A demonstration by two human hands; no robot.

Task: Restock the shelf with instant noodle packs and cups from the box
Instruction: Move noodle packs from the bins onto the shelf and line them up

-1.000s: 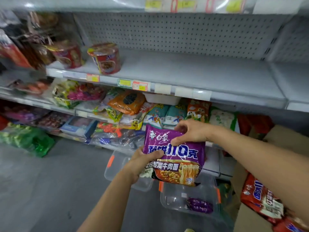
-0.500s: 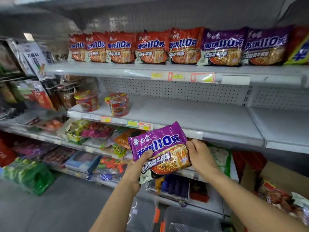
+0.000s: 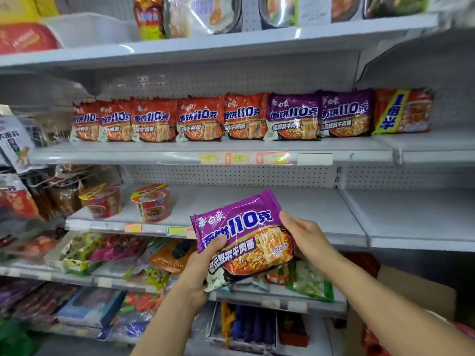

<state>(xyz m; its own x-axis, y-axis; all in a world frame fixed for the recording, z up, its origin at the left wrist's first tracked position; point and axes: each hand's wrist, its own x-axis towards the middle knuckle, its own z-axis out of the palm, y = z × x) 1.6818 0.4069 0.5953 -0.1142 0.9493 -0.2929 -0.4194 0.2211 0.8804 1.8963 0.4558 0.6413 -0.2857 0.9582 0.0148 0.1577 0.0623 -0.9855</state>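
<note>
Now that the purple pack [image 3: 244,240] has risen toward its shelf row [image 3: 318,114], both hands, left hand [image 3: 203,268] and right hand [image 3: 305,237], grip its sides; placement appears imminent.

A noodle pack [image 3: 244,240] is held between the left hand [image 3: 203,268] and right hand [image 3: 305,235] in front of the cup shelf [image 3: 257,201], with two cups [image 3: 151,201] at its left end and a pack row [image 3: 231,116] on the shelf above.

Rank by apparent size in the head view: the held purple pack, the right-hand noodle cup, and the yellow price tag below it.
1. Purple pack, though it is nearest the camera, which inflates it.
2. Noodle cup.
3. Price tag.
</note>
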